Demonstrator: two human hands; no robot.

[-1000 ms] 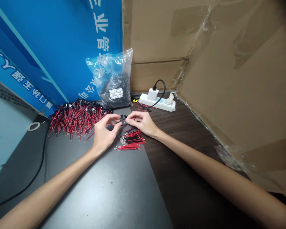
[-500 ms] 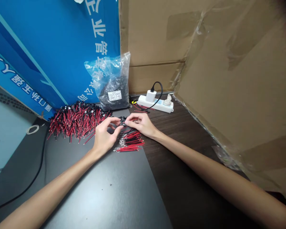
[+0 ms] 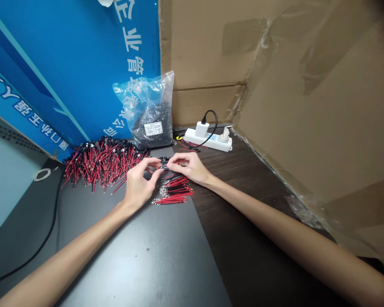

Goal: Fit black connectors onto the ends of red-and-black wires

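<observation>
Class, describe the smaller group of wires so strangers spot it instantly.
Find where the grey surface meets dark wood. Just below the right hand lies the smaller wire group; unlike the jumbled heap, its strands lie roughly parallel, silvery ends leftward.

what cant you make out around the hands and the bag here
All in the head view:
- Small dark parts between the left hand and right hand: too small, partly covered by fingers; grip unclear.
- Label on the plastic bag: print too small.
- Bag's black contents: too small and blurred.
- Black cable: cut off by the left edge.
</observation>
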